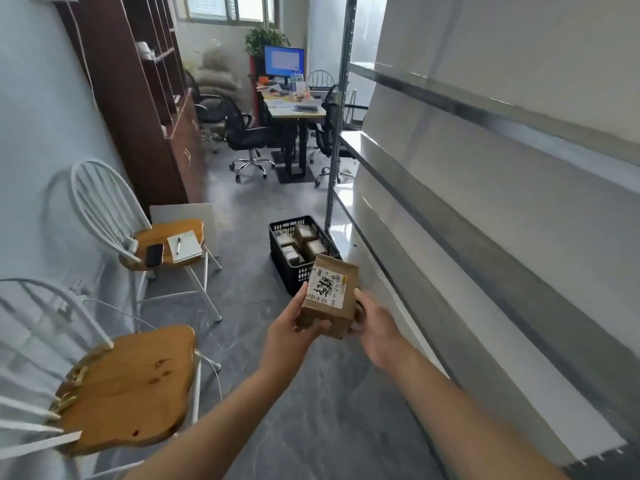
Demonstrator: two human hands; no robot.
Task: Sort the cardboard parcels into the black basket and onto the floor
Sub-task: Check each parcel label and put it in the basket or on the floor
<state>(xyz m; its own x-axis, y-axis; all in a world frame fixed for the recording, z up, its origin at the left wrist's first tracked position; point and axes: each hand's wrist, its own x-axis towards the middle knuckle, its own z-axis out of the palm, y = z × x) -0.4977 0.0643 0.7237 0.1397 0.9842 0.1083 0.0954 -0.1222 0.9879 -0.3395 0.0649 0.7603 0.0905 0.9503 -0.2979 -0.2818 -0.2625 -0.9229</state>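
Note:
I hold a brown cardboard parcel (329,299) with a white shipping label in front of me, above the floor. My left hand (292,332) grips its left lower side, thumb across the front. My right hand (375,329) grips its right side. Just beyond the parcel, a black plastic basket (294,273) stands on the grey floor beside the shelf post. Several smaller cardboard parcels (300,242) lie inside it.
A white metal shelving unit (485,209) runs along the right. Two white chairs with wooden seats (131,386) stand at the left; the farther one carries a notebook, pen and phone (154,255). Bare grey floor (242,209) stretches toward desks and office chairs at the back.

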